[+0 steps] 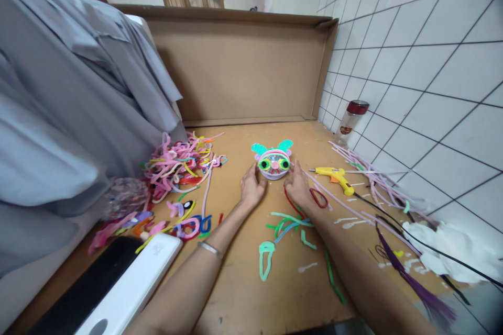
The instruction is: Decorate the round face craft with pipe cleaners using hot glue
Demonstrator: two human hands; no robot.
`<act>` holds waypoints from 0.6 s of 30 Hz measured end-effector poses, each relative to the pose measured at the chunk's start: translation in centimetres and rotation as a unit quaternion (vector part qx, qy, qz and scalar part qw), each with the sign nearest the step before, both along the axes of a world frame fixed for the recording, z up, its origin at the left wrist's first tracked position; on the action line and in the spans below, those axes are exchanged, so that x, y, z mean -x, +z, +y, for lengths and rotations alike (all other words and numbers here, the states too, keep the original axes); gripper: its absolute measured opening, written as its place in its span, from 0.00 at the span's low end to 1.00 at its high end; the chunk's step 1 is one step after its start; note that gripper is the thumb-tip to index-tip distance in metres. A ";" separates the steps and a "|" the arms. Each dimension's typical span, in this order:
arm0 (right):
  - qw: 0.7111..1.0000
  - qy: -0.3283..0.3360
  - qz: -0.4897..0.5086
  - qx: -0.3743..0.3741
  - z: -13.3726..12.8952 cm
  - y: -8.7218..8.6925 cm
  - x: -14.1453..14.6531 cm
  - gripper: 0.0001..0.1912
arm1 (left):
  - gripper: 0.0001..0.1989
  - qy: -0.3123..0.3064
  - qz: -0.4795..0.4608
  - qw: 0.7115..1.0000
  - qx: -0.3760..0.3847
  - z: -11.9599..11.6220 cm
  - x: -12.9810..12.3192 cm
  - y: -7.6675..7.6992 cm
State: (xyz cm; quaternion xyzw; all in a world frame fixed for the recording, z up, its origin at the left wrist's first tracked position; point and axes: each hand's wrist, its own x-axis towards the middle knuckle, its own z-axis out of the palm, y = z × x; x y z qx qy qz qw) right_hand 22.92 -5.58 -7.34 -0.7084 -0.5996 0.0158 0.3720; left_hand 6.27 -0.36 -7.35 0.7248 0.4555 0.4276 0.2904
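Observation:
A small round craft face [274, 165] with green-rimmed black eyes, a pink nose and two teal ears stands upright on the tabletop. My left hand [252, 187] is at its left side and my right hand [297, 184] at its right, thumbs pointing inward. The fingers of both hands are partly curled around the sides, their tips partly hidden, and the face sits between them. Red pipe cleaners [319, 198] lie beside my right hand. Below the hands are green pipe cleaners [283, 224] and a mint green loop [266, 261].
On the left are a heap of pink pipe cleaners [173, 167], a white device [133, 288] and a grey cloth [78, 89]. A yellow glue gun [336, 177], its black cord, lilac stems [369, 178], a jar [351, 119] and a purple tassel [412, 282] are on the right.

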 end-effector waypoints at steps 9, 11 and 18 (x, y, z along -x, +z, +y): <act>0.998 -0.054 0.027 0.007 -0.4 1.0 0.8 0.38 | 0.32 0.020 -0.007 0.999 -0.029 0.1 0.2 -0.8; 0.998 -0.049 0.028 0.008 -0.5 1.1 0.9 0.38 | 0.31 0.020 -0.003 0.999 -0.031 0.2 0.2 -1.0; 0.997 -0.075 0.025 -0.013 -0.7 1.4 1.2 0.35 | 0.27 0.014 0.011 0.999 -0.042 0.3 0.3 -0.9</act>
